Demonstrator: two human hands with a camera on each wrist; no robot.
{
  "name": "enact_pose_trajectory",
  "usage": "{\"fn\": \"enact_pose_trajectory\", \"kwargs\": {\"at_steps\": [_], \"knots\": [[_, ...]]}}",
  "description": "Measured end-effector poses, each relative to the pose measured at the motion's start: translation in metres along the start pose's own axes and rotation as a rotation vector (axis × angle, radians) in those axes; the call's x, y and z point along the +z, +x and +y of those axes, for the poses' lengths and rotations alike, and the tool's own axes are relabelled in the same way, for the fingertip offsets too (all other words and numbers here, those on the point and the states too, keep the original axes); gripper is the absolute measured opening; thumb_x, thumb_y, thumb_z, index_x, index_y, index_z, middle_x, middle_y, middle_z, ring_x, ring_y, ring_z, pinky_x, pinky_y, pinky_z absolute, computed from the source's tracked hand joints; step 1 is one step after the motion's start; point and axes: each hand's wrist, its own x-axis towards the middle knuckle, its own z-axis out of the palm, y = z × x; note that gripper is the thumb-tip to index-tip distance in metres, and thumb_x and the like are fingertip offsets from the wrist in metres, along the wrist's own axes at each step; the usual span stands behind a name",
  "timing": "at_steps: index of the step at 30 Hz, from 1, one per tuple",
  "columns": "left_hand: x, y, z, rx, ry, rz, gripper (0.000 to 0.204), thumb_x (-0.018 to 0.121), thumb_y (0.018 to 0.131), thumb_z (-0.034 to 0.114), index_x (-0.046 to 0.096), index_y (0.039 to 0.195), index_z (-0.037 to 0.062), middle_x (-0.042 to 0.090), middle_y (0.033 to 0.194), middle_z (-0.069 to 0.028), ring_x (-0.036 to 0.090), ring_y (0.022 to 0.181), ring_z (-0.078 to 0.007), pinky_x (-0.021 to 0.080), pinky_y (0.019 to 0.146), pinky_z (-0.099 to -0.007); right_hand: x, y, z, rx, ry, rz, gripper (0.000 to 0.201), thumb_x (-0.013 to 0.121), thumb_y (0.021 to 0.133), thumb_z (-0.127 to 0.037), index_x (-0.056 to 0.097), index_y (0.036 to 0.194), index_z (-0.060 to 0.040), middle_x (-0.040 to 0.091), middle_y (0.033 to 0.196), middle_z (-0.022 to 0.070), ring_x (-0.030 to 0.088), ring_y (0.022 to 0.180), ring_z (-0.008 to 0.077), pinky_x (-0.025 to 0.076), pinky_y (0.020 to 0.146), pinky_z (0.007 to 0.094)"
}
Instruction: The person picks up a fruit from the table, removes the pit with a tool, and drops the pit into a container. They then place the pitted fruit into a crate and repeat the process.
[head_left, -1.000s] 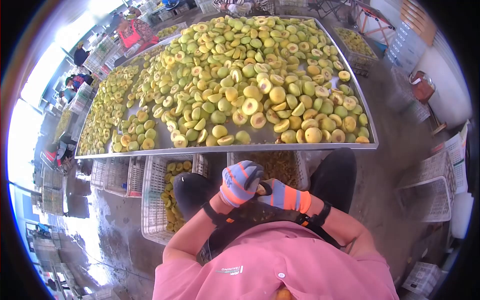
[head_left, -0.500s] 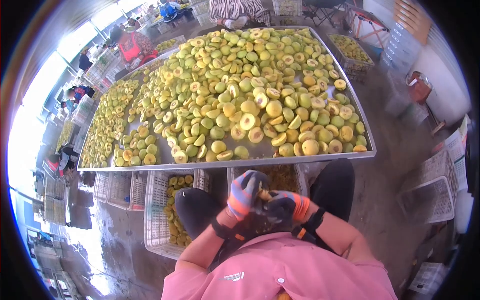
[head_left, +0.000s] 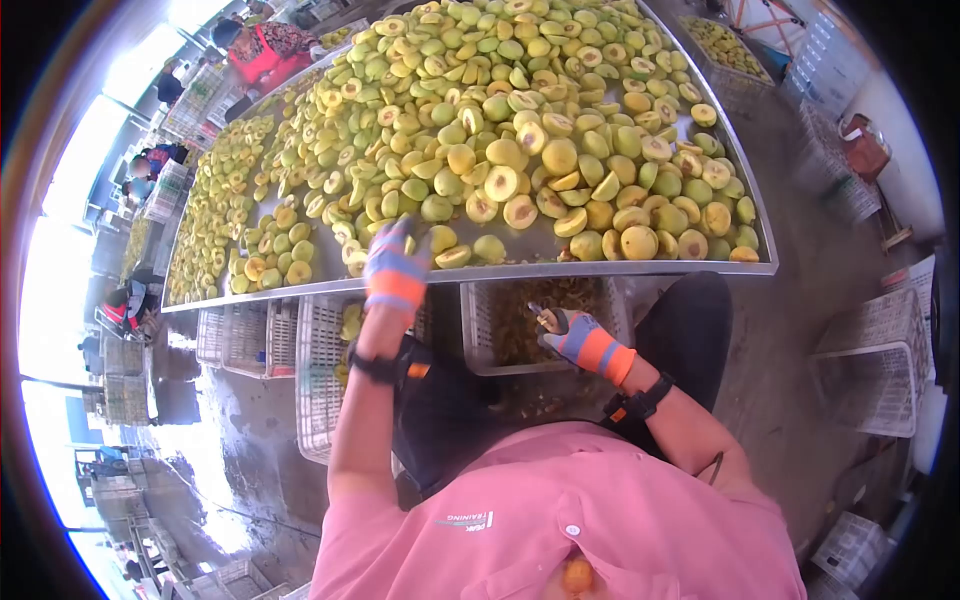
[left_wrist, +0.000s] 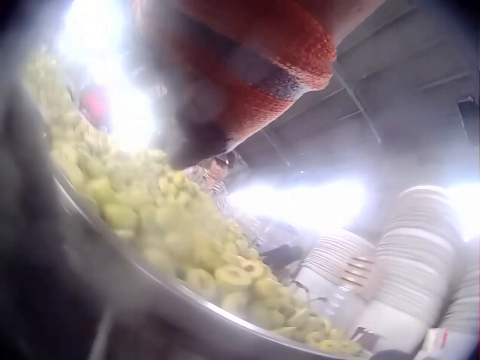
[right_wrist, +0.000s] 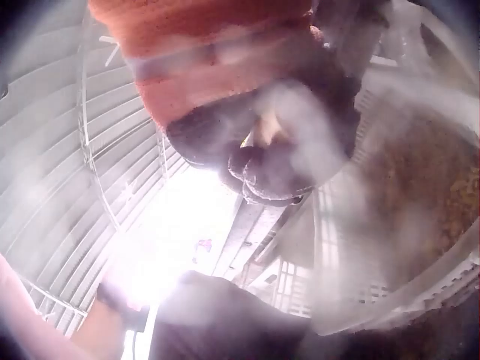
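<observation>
In the head view, the gloved left hand (head_left: 398, 268) reaches over the near rim of the metal table (head_left: 600, 268), its fingers extended beside halved green-yellow fruit (head_left: 501, 183). No fruit shows in it. The left wrist view has this hand (left_wrist: 232, 75) above the fruit heap (left_wrist: 172, 225), fingertips in dark blur. Below the table's edge, the gloved right hand (head_left: 588, 345) grips a small tool (head_left: 543, 318) with a short tip, its exact kind unclear. In the right wrist view, the right hand's (right_wrist: 255, 127) fingers are curled round a pale, blurred piece.
A crate of brown scraps (head_left: 480, 345) stands under the table's near edge, with a white crate (head_left: 318, 400) to its left. More crates (head_left: 880, 370) stand at right. A person in a red apron (head_left: 268, 60) is at the table's far left. The wearer's knees flank the scrap crate.
The hands were together over the lap; the left has moved forward and left to the table's fruit, while the right has moved slightly right and forward, still gripping the tool. The head view has shifted.
</observation>
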Motion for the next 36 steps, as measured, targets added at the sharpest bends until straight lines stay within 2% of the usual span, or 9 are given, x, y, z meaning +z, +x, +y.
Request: {"fn": "enact_pose_trajectory", "kwargs": {"at_steps": [7, 13, 19, 21, 23, 26, 29, 33, 36], "knots": [[0.094, 0.083, 0.089, 0.266, 0.478, -0.131, 0.066, 0.067, 0.078, 0.046, 0.05, 0.133, 0.0138, 0.037, 0.145, -0.017, 0.037, 0.131, -0.0372, 0.037, 0.103, -0.0467, -0.017, -0.01, -0.013, 0.166, -0.013, 0.004, 0.029, 0.066, 0.079, -0.027, 0.063, 0.097, -0.0039, 0.065, 0.079, 0.0175, 0.063, 0.075, 0.0317, 0.048, 0.069, 0.0395], [0.104, 0.071, 0.079, 0.268, 0.498, -0.174, 0.07, 0.073, 0.072, 0.046, 0.052, 0.13, 0.0119, 0.034, 0.147, -0.0145, 0.033, 0.133, -0.0374, 0.035, 0.103, -0.0475, 0.0, 0.002, 0.008, -0.112, 0.032, 0.086, 0.032, 0.066, 0.078, -0.025, 0.063, 0.102, -0.004, 0.067, 0.089, 0.0186, 0.064, 0.083, 0.0327, 0.049, 0.074, 0.0376], [0.099, 0.033, 0.068, 0.287, -0.098, 0.063, 0.048, 0.078, 0.073, 0.026, 0.057, 0.109, 0.0025, 0.063, 0.104, -0.0141, 0.059, 0.099, -0.0308, 0.046, 0.086, -0.0381, -0.008, 0.012, 0.021, -0.099, 0.226, 0.252, 0.031, 0.068, 0.077, -0.015, 0.062, 0.104, -0.0013, 0.068, 0.093, 0.0162, 0.065, 0.086, 0.0272, 0.049, 0.079, 0.0346], [0.097, 0.017, 0.068, 0.056, -0.91, -0.004, 0.039, 0.075, 0.079, 0.021, 0.057, 0.107, 0.0013, 0.063, 0.099, -0.0098, 0.062, 0.086, -0.0227, 0.051, 0.069, -0.0331, -0.014, 0.008, 0.011, -0.151, 0.373, 0.3, 0.025, 0.065, 0.082, -0.01, 0.062, 0.104, -0.0002, 0.068, 0.089, 0.01, 0.063, 0.08, 0.0181, 0.049, 0.073, 0.0295], [0.065, -0.001, 0.081, -0.258, -1.089, -0.161, 0.027, 0.071, 0.085, 0.014, 0.055, 0.104, 0.0022, 0.062, 0.092, -0.0057, 0.058, 0.083, -0.0127, 0.049, 0.071, -0.026, -0.021, -0.004, -0.038, -0.074, 0.72, 0.243, 0.021, 0.063, 0.085, -0.009, 0.061, 0.104, 0.0004, 0.068, 0.088, 0.0069, 0.06, 0.078, 0.0136, 0.048, 0.07, 0.0276], [0.037, -0.034, 0.101, -0.435, -1.264, -0.232, 0.025, 0.07, 0.085, 0.013, 0.057, 0.102, 0.0021, 0.062, 0.091, -0.004, 0.056, 0.077, -0.0101, 0.048, 0.065, -0.024, -0.024, 0.006, -0.053, -0.381, 0.479, 0.307, 0.018, 0.061, 0.088, -0.007, 0.062, 0.104, 0.0009, 0.066, 0.086, 0.0036, 0.056, 0.076, 0.0087, 0.047, 0.065, 0.0266], [0.049, -0.052, 0.097, -0.313, -1.247, -0.083, 0.022, 0.069, 0.085, 0.014, 0.058, 0.1, 0.0025, 0.062, 0.089, -0.0041, 0.059, 0.072, -0.013, 0.052, 0.064, -0.0277, -0.015, 0.017, -0.07, -0.404, 0.513, 0.325, 0.02, 0.064, 0.087, -0.01, 0.062, 0.104, 0.0001, 0.065, 0.085, 0.0038, 0.056, 0.076, 0.0088, 0.047, 0.065, 0.0286], [0.007, -0.058, 0.089, -0.472, -1.659, -0.405, 0.015, 0.058, 0.093, 0.016, 0.059, 0.1, 0.0022, 0.063, 0.093, -0.0062, 0.06, 0.083, -0.0112, 0.054, 0.069, -0.0293, -0.034, -0.002, -0.091, -0.155, 0.626, 0.196, 0.022, 0.067, 0.085, -0.017, 0.064, 0.102, -0.004, 0.061, 0.073, -0.0015, 0.05, 0.06, 0.0044, 0.04, 0.051, 0.0221], [0.0, -0.059, 0.084, -0.137, -1.346, -0.446, 0.025, 0.049, 0.098, 0.024, 0.06, 0.104, 0.0021, 0.064, 0.096, -0.0083, 0.063, 0.086, -0.014, 0.055, 0.072, -0.0292, -0.041, 0.004, -0.087, -0.289, 0.517, 0.076, 0.019, 0.067, 0.085, -0.021, 0.064, 0.098, -0.0066, 0.057, 0.067, -0.0041, 0.047, 0.051, 0.0026, 0.034, 0.044, 0.0199]]}}
